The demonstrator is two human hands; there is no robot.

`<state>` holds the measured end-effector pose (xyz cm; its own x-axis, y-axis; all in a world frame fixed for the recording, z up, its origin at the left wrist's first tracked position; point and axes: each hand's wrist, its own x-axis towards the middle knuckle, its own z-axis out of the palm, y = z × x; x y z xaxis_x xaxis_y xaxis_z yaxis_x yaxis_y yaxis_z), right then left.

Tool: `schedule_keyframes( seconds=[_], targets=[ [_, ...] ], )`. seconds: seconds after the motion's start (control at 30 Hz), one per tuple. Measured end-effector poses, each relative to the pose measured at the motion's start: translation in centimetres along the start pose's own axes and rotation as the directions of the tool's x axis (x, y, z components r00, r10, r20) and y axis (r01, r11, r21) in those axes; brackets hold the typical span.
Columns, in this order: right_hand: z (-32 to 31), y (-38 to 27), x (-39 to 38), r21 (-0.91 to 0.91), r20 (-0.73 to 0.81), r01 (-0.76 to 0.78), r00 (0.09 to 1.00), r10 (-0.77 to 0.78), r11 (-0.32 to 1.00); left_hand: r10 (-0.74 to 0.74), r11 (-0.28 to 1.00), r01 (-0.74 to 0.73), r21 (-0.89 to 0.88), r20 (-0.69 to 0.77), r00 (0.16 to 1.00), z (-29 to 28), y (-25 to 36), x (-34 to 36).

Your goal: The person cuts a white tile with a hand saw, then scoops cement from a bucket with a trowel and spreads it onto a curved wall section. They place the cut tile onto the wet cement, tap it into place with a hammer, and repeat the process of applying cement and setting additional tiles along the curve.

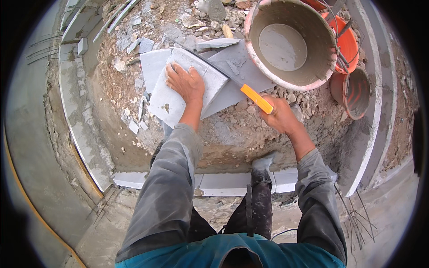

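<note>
Saw handle (257, 98) — partly hidden.

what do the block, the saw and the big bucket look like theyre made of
Block: probably lightweight concrete, matte and pale grey, with a grainy side.
Saw blade: likely metal, being thin, straight and dark. Its handle looks like plastic, a uniform bright yellow-orange.
Big bucket: perhaps plastic or rubber; grey residue dulls the inner wall, leaving its finish unclear.

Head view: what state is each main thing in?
Pale grey rectangular block: lying over flat grey slabs, bare left hand spread on top.
Orange-handled metal saw: gripped in bare right hand, blade along the block's edge.
Round mortar-coated tub: holding grey mix.
Mortar-smeared round bucket: tipped, mouth visible.
</note>
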<state>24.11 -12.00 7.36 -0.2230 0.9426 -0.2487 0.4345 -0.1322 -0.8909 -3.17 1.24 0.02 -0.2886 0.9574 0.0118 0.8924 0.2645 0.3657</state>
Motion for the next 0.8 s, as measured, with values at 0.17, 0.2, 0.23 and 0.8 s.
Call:
schedule_keyframes(
  seconds=[0.17, 0.2, 0.23, 0.8],
  targets=[
    [-0.4, 0.0, -3.2, -0.036, -0.039, -0.139, 0.99, 0.137, 0.99, 0.024, 0.985, 0.029, -0.168, 0.3, 0.954, -4.8, -7.7, 8.2],
    [-0.5, 0.1, -4.0, -0.098, -0.035, -0.244, 0.97, 0.242, 0.965, 0.021, 0.974, 0.074, -0.213, 0.413, 0.91, -5.0, -8.4, 8.8],
    [-0.5, 0.2, -5.0, -0.074, -0.047, -0.163, 0.986, 0.16, 0.984, -0.006, 0.959, 0.159, -0.234, 0.545, 0.838, -5.2, -8.9, 9.5],
    [4.4, 4.2, -12.7, 0.025, -0.229, -0.184, 0.956, 0.185, 0.983, 0.156, 0.833, 0.452, -0.319, 0.92, 0.36, -5.0, -12.0, 8.0]
  ],
)
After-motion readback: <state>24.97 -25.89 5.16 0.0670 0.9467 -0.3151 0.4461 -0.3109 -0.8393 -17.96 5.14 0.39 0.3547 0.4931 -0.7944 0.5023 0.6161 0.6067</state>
